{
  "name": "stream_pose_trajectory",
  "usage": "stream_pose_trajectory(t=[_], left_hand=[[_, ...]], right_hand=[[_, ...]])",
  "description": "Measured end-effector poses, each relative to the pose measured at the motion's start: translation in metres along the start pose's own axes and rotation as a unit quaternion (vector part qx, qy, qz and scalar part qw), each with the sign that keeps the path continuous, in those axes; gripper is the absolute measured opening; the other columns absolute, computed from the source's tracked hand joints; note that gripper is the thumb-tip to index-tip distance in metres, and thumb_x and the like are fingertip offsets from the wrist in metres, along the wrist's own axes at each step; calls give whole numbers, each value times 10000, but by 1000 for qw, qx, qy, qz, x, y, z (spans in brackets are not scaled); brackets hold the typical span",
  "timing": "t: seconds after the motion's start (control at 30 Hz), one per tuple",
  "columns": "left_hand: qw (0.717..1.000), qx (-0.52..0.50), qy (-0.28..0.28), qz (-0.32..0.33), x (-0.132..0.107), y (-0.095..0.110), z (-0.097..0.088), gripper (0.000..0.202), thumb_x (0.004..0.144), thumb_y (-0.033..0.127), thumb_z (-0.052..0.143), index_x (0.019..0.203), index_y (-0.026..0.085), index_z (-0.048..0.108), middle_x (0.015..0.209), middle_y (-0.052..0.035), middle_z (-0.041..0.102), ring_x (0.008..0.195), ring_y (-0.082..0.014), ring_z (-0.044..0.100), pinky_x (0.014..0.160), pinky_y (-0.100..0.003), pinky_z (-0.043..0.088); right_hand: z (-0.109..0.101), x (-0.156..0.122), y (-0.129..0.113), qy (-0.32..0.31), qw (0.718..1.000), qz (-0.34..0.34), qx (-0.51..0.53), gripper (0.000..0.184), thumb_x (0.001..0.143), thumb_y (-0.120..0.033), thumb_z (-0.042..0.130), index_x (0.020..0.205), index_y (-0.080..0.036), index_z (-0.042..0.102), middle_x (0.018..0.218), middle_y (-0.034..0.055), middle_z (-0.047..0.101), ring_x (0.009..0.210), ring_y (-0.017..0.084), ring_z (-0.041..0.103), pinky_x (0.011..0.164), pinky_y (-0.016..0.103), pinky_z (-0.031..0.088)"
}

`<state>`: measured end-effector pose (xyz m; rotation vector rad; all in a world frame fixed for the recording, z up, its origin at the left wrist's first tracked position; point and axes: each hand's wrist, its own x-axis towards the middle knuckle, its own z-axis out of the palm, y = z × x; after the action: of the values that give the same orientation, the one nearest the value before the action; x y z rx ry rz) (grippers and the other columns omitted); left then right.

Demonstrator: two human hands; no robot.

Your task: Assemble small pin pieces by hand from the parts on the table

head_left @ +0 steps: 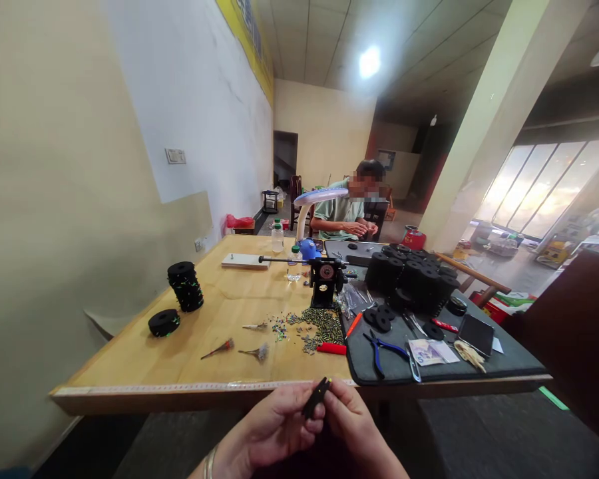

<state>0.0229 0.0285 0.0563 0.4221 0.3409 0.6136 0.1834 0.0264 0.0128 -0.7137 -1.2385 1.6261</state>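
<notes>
In front of the table's near edge, my left hand [279, 422] grips a small, dark, flat piece [315, 398] between thumb and fingers. It looks like a black foam disc seen nearly edge-on, but its exact kind is unclear. My right hand [352, 419] is closed against the same piece, thumb and forefinger pinched at its upper end. A tiny yellow-green bit [330, 380] shows at those fingertips. On the table ahead lie small feathery bundles with thin stems [254, 352], a heap of small dark-and-yellow parts [324, 326] and a red-handled tool [332, 348].
Blue-handled pliers [379, 352], a banknote [432, 351] and a phone [476, 334] lie on the grey mat [509, 366]. Black foam spools [412, 276] are piled behind; others [184, 286] stack at left. A winding device [324, 279] and lamp [322, 195] stand mid-table. A person [342, 213] sits opposite.
</notes>
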Motion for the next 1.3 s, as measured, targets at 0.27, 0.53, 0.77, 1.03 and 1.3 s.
stream_pose_trajectory(t=[0.27,0.53,0.77,1.03,1.3], left_hand=[[919,337,-14,204,-22,13,-8,644,671,278,840,1257,254,574,1228,-90,620,1111,-256,568,889,-317,457],[889,353,40,289,-16,14,-6,580,604,354,873,1121,254,627,1010,-47,675,903,-211,619,791,-304,478],[864,345,159,330,-2,17,-8,478,667,335,829,1081,237,609,1002,-49,659,940,-213,607,828,-320,482],[885,424,77,178,-2,26,-24,521,604,299,865,1065,197,645,928,-28,643,844,-177,588,766,-306,457],[927,315,34,200,-11,16,-12,629,592,351,875,1151,213,621,1063,-71,651,972,-229,600,856,-340,446]], right_hand=[[7,-7,-22,5,999,10,31,384,775,-522,700,872,-150,693,525,-57,412,446,62,308,449,187,235],[24,-2,-10,61,992,51,103,398,767,-552,687,854,-174,599,383,-142,268,331,38,121,352,188,102],[36,-12,-4,103,988,21,-113,433,814,-624,561,717,-222,433,476,-125,258,394,59,180,387,197,140],[9,-11,-67,23,843,-159,-513,191,934,-277,461,804,-191,573,680,-4,569,603,128,489,580,245,314],[-8,3,-24,64,916,-88,-387,296,934,-377,473,712,-189,532,608,-38,489,583,125,436,564,231,329]])
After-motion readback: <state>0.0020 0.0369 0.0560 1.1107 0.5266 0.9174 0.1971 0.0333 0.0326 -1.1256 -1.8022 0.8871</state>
